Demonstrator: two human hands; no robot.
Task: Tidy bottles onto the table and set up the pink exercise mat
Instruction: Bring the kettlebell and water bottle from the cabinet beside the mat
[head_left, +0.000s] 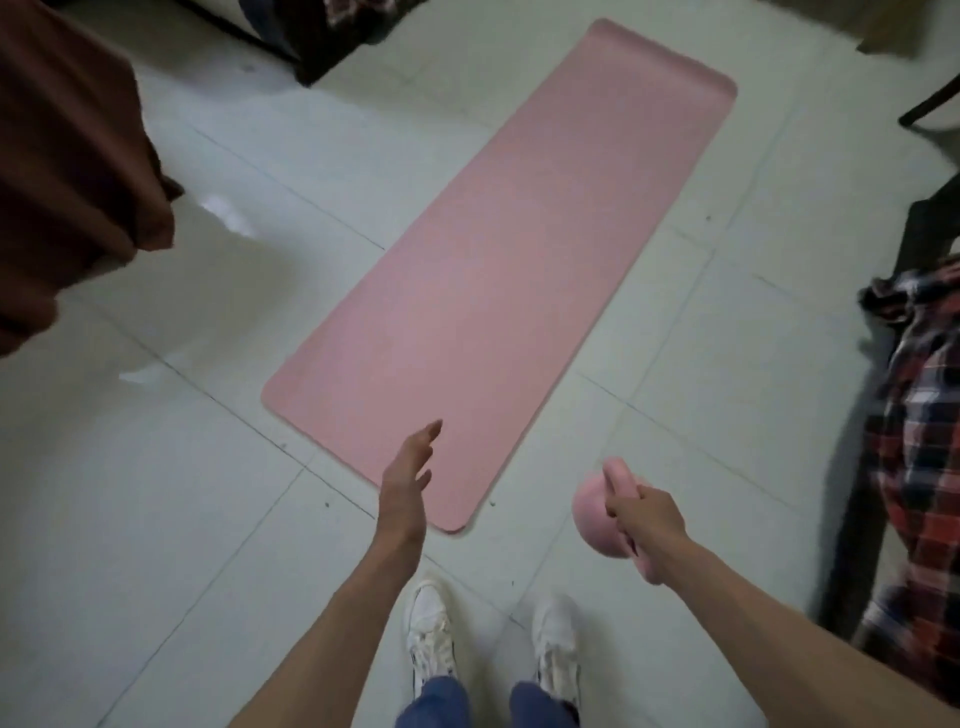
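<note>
Left hand (408, 475) flat, fingers spread above mat (498, 270); right hand (647, 514) gripping pink kettlebell (597, 512).

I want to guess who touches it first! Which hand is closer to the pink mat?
Left. The left hand is open, its fingers over the near end of the pink mat. The right hand is off to the mat's side, gripping a pink kettlebell.

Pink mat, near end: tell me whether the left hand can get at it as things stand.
Probably yes. The left hand is open and empty, fingers already over the near edge of the pink mat, with only bare floor tile around it. The right hand holds a pink kettlebell off to the side.
</note>
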